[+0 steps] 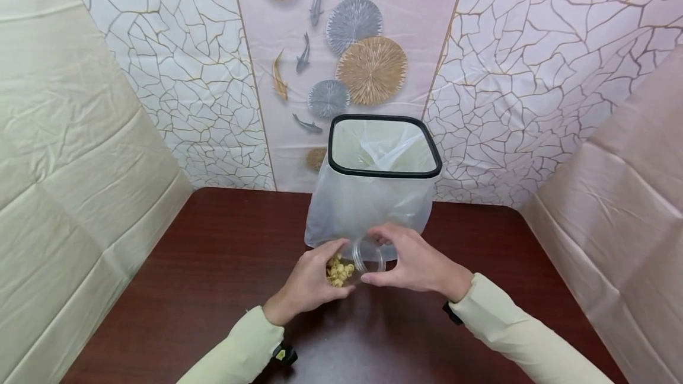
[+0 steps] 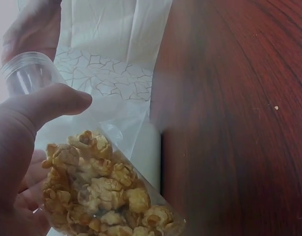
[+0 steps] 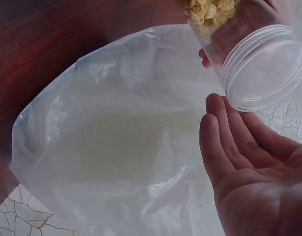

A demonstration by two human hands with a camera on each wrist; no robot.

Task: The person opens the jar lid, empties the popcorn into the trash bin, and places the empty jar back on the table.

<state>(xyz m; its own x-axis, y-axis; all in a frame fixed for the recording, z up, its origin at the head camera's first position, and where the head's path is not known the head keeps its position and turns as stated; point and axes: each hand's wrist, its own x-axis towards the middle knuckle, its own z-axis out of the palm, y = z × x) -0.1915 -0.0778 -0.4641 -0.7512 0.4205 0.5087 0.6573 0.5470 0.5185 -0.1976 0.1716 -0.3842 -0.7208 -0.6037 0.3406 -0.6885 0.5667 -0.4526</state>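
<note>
Left hand [image 1: 310,280]: grips popcorn jar [image 3: 246,24], presumably to steady it
Right hand [image 1: 413,261]: at rim [image 3: 245,45], grip unclear
Lined bin [image 1: 385,173]: near tabletop's [image 1: 229,253] far edge

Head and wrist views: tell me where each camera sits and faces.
Head: on the head, facing forward and down at the jar and lined bin; left hand, right hand, sleeves show.
Left wrist: worn there, facing the popcorn; parts of both hands show.
Right wrist: worn there, facing the jar; both hands' fingers show.
Wrist views share jar and popcorn.
</note>
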